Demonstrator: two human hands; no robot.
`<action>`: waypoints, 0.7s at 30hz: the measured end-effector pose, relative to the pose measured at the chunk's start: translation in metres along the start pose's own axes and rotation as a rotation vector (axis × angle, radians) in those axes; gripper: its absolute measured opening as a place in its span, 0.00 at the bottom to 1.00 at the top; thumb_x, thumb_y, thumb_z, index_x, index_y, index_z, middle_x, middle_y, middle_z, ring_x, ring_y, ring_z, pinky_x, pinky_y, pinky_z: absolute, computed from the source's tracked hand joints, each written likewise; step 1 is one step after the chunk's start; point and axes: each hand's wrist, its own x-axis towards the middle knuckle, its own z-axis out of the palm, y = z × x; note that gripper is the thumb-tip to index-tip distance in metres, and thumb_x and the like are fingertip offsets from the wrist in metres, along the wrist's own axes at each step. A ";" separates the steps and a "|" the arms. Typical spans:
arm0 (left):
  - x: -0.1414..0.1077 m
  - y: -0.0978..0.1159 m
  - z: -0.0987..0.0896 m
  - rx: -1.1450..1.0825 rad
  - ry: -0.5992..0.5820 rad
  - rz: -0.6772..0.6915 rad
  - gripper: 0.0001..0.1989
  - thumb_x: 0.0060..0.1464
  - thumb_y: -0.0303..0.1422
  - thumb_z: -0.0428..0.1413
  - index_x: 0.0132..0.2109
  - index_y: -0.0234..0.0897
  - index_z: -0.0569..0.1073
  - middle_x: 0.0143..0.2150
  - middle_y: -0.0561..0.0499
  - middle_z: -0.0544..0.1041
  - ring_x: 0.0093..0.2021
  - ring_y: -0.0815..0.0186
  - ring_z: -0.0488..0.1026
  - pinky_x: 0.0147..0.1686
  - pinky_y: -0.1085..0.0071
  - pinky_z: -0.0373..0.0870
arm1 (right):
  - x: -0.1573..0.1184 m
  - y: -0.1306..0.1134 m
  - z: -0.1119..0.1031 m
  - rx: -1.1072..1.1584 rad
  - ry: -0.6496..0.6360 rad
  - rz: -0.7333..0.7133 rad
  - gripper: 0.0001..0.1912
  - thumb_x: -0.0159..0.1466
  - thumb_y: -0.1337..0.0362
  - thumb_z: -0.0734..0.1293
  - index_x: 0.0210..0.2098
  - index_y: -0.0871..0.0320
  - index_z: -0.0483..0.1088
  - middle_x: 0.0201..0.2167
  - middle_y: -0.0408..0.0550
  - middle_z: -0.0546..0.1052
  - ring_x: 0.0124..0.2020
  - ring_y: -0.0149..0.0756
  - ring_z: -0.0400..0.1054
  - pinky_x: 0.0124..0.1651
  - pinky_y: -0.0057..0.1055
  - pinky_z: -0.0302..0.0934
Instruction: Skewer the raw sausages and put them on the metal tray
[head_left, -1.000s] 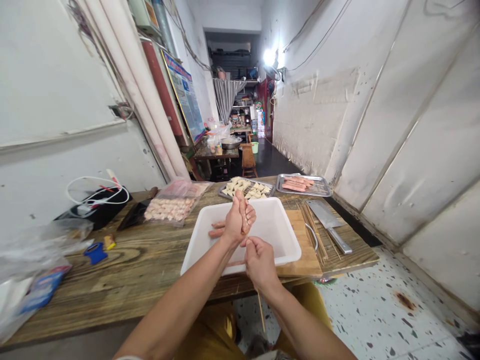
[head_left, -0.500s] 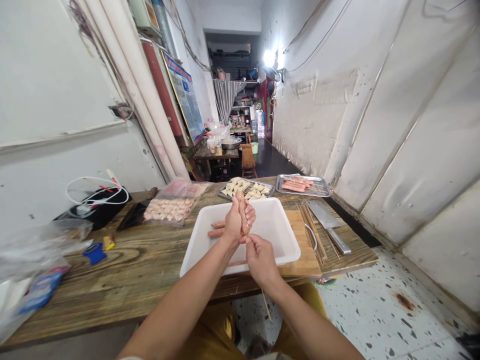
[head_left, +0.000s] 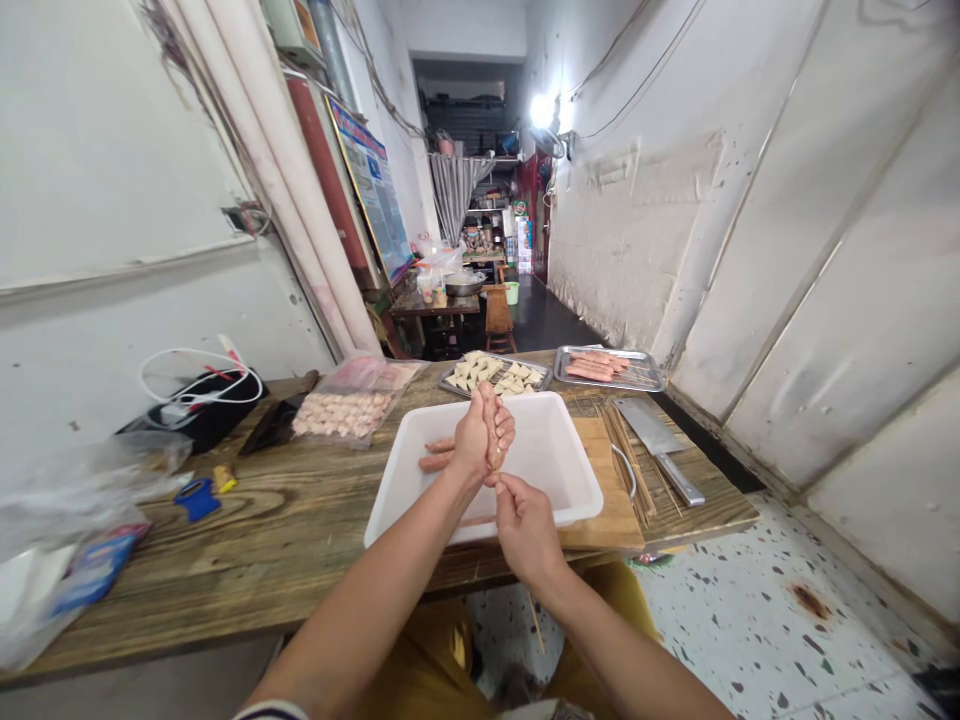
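At the left of the bench (head_left: 247, 560), a plastic bag (head_left: 90, 490) lies near a blue clip (head_left: 197, 499); behind them is a white cable (head_left: 191, 375). A bag of meat pieces (head_left: 345, 405) lies left of the white tub (head_left: 559, 450), which contains sausages (head_left: 436, 462). Above the tub, the left hand (head_left: 480, 435) has its grip curled around a sausage (head_left: 491, 425), held tilted upright. The right hand (head_left: 523, 520), just below, has a narrow grip, thumb and fingers pinching the stick (head_left: 537, 622) at the sausage's lower end. Behind the tub is a tray of cut dough (head_left: 491, 374). To the right are a cutting board (head_left: 596, 470), sticks (head_left: 630, 465), a tray of skewered sausages (head_left: 609, 368) and a cleaver (head_left: 656, 445).
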 end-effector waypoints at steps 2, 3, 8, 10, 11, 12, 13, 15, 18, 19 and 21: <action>-0.001 0.000 0.001 -0.002 -0.001 -0.012 0.20 0.60 0.49 0.40 0.30 0.37 0.59 0.18 0.59 0.53 0.12 0.75 0.51 0.09 0.81 0.48 | -0.002 0.000 -0.001 -0.014 -0.002 -0.005 0.19 0.64 0.63 0.53 0.32 0.63 0.74 0.20 0.45 0.70 0.23 0.34 0.61 0.31 0.28 0.60; -0.001 0.000 0.001 -0.002 -0.005 -0.013 0.20 0.60 0.49 0.40 0.30 0.37 0.59 0.18 0.59 0.53 0.13 0.75 0.51 0.09 0.81 0.48 | -0.003 -0.001 -0.002 -0.018 -0.004 -0.003 0.19 0.64 0.63 0.53 0.32 0.63 0.74 0.19 0.45 0.70 0.23 0.34 0.60 0.31 0.28 0.60; -0.002 0.001 0.001 -0.010 -0.015 -0.021 0.20 0.59 0.49 0.43 0.30 0.37 0.60 0.18 0.59 0.52 0.13 0.75 0.51 0.09 0.81 0.47 | -0.009 0.000 -0.005 -0.023 -0.021 0.031 0.19 0.63 0.63 0.53 0.35 0.63 0.74 0.20 0.46 0.71 0.20 0.33 0.59 0.28 0.28 0.58; -0.003 0.001 0.002 -0.013 -0.014 -0.025 0.20 0.60 0.48 0.41 0.30 0.37 0.60 0.18 0.59 0.52 0.12 0.75 0.50 0.08 0.81 0.48 | -0.011 0.000 -0.006 -0.026 -0.027 0.033 0.20 0.62 0.63 0.53 0.35 0.63 0.74 0.20 0.46 0.70 0.21 0.33 0.60 0.28 0.28 0.58; -0.003 0.001 0.002 -0.014 -0.013 -0.026 0.20 0.61 0.48 0.41 0.30 0.37 0.60 0.18 0.59 0.52 0.12 0.75 0.50 0.08 0.81 0.48 | -0.012 0.000 -0.007 -0.027 -0.032 0.035 0.20 0.62 0.63 0.53 0.35 0.63 0.74 0.19 0.45 0.69 0.21 0.34 0.60 0.27 0.28 0.58; -0.004 0.002 0.003 -0.013 -0.013 -0.027 0.20 0.61 0.47 0.40 0.30 0.37 0.60 0.18 0.59 0.53 0.12 0.75 0.50 0.08 0.81 0.48 | -0.012 -0.001 -0.008 -0.026 -0.037 0.037 0.20 0.62 0.62 0.53 0.35 0.63 0.75 0.18 0.45 0.68 0.21 0.34 0.60 0.27 0.28 0.57; -0.005 0.002 0.004 -0.011 -0.013 -0.029 0.20 0.62 0.46 0.40 0.30 0.36 0.60 0.18 0.59 0.52 0.12 0.75 0.50 0.08 0.81 0.48 | -0.013 -0.001 -0.009 -0.024 -0.042 0.040 0.20 0.62 0.62 0.53 0.35 0.63 0.75 0.18 0.45 0.68 0.21 0.34 0.60 0.27 0.28 0.57; -0.007 0.002 0.006 -0.007 -0.015 -0.034 0.20 0.62 0.46 0.40 0.30 0.36 0.60 0.18 0.59 0.52 0.12 0.76 0.51 0.08 0.81 0.47 | -0.015 -0.002 -0.011 -0.015 -0.054 0.044 0.20 0.62 0.63 0.53 0.35 0.63 0.75 0.19 0.45 0.68 0.21 0.34 0.59 0.27 0.28 0.56; -0.010 0.003 0.007 -0.015 -0.031 -0.043 0.20 0.61 0.47 0.41 0.30 0.37 0.60 0.18 0.59 0.52 0.13 0.76 0.51 0.09 0.81 0.48 | -0.017 -0.003 -0.016 0.019 -0.072 0.048 0.19 0.62 0.62 0.54 0.34 0.63 0.75 0.19 0.44 0.67 0.21 0.32 0.58 0.26 0.27 0.55; -0.010 0.003 0.007 -0.022 -0.039 -0.046 0.20 0.60 0.48 0.41 0.30 0.37 0.60 0.18 0.59 0.52 0.13 0.76 0.51 0.09 0.81 0.48 | -0.018 -0.004 -0.017 0.040 -0.076 0.056 0.19 0.62 0.62 0.55 0.34 0.62 0.75 0.18 0.43 0.67 0.20 0.32 0.58 0.25 0.27 0.55; -0.010 0.004 0.005 -0.036 -0.057 -0.053 0.20 0.60 0.48 0.42 0.31 0.37 0.60 0.18 0.59 0.52 0.13 0.75 0.50 0.09 0.81 0.48 | -0.019 -0.004 -0.019 0.099 -0.085 0.086 0.18 0.62 0.61 0.56 0.34 0.62 0.75 0.16 0.41 0.65 0.19 0.31 0.56 0.24 0.26 0.53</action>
